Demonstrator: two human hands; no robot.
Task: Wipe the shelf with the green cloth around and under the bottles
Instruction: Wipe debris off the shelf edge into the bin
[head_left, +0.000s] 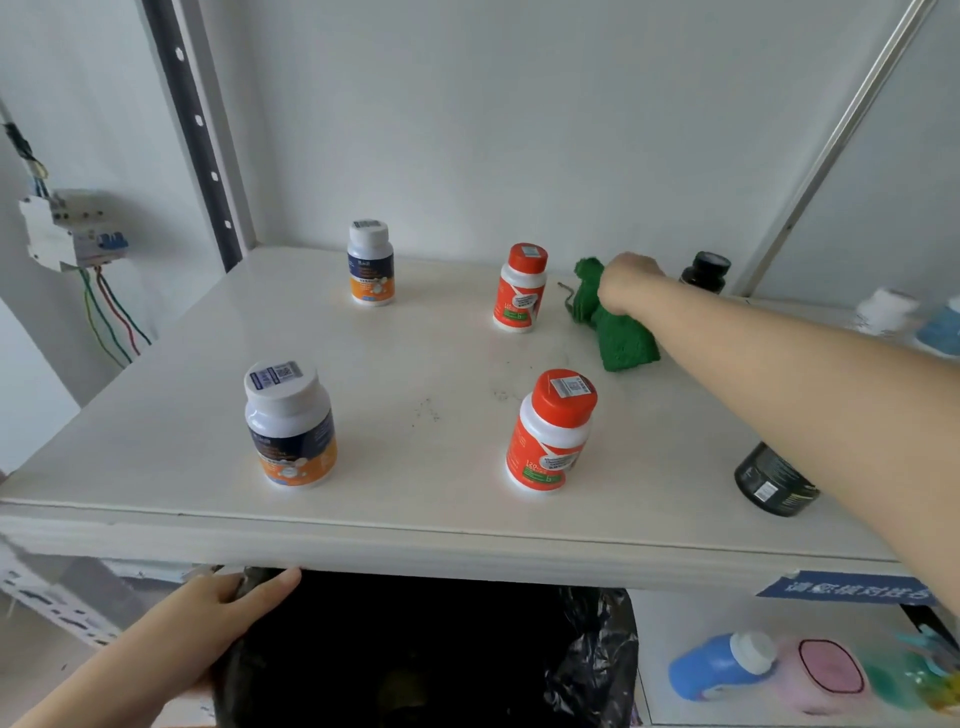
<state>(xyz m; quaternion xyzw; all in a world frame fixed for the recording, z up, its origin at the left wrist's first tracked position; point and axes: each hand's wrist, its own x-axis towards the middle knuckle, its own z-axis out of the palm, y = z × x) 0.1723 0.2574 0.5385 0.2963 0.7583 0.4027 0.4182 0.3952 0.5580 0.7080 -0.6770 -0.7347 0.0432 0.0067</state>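
My right hand (626, 283) reaches to the back right of the white shelf (415, 364) and grips the green cloth (613, 322), which lies crumpled on the shelf surface. Two orange-capped bottles stand upright, one at the back (519, 288) just left of the cloth and one nearer the front (550, 431). Two white-capped bottles stand on the left, at the back (370, 262) and at the front (288, 423). A black bottle (704, 271) stands behind my hand, another black bottle (774, 480) under my forearm. My left hand (228, 618) holds the black bag below the shelf edge.
Dark specks of dirt (431, 410) lie on the shelf between the bottles. A black plastic bag (415, 649) hangs open under the front edge. A blue bottle (717, 665) and a pink container (826, 675) sit on the lower shelf. A breaker box with wires (72, 234) hangs at left.
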